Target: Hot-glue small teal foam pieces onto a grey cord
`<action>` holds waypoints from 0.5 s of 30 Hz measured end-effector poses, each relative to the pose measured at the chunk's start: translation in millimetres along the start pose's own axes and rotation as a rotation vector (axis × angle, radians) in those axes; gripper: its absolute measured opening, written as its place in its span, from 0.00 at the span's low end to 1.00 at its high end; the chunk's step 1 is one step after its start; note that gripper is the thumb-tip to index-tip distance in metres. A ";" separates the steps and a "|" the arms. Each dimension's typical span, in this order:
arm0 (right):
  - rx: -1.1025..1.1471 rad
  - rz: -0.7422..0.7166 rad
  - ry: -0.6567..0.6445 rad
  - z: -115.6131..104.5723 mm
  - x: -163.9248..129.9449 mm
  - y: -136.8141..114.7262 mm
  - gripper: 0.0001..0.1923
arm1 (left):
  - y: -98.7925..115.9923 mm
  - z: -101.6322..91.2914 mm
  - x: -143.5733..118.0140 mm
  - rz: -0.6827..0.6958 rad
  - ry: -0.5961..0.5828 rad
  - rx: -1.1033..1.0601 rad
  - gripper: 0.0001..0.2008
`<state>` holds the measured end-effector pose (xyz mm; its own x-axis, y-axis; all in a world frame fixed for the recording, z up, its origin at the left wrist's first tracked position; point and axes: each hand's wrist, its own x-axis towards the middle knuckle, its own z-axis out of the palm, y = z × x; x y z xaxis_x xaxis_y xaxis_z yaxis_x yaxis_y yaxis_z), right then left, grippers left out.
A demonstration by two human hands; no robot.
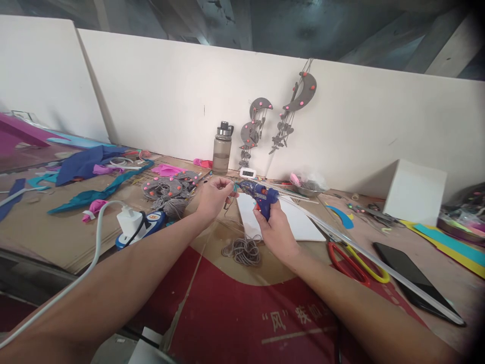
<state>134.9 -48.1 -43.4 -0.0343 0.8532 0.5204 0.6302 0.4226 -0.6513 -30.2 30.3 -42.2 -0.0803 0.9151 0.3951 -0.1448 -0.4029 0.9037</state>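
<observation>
My right hand [279, 230] is wrapped round the handle of a blue hot glue gun [268, 199], whose nozzle points left. Close to the nozzle, my left hand [217, 194] is closed in a pinch. What it pinches is too small to make out; a bit of teal shows at the fingertips, and a thin grey strand hangs under them. Below both hands lies a loose bundle of grey cord [244, 251] on the cardboard. A white board [299, 222] lies flat behind my right hand.
Scissors [348, 263], a black phone [413, 278] and a long clear rod [409, 284] lie on the right. A power strip [142, 227] and grey felt pieces [170, 187] are on the left. A bottle [222, 151] and small clock [247, 173] stand behind; moon-shaped hangings [306, 93] hang on the white panel.
</observation>
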 end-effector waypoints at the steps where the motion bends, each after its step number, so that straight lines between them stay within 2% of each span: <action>1: 0.001 -0.005 0.001 0.3 -0.3 0.3 0.16 | 0.5 0.1 -0.3 -0.001 -0.002 0.004 0.09; 15: -0.007 -0.024 0.028 -0.2 0.7 0.1 0.17 | 0.3 -0.3 -0.1 -0.009 0.005 0.014 0.08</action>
<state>135.1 -47.5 -42.9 -0.0281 0.8340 0.5510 0.6346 0.4408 -0.6348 -30.5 30.1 -42.0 -0.0834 0.9188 0.3858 -0.1321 -0.3940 0.9096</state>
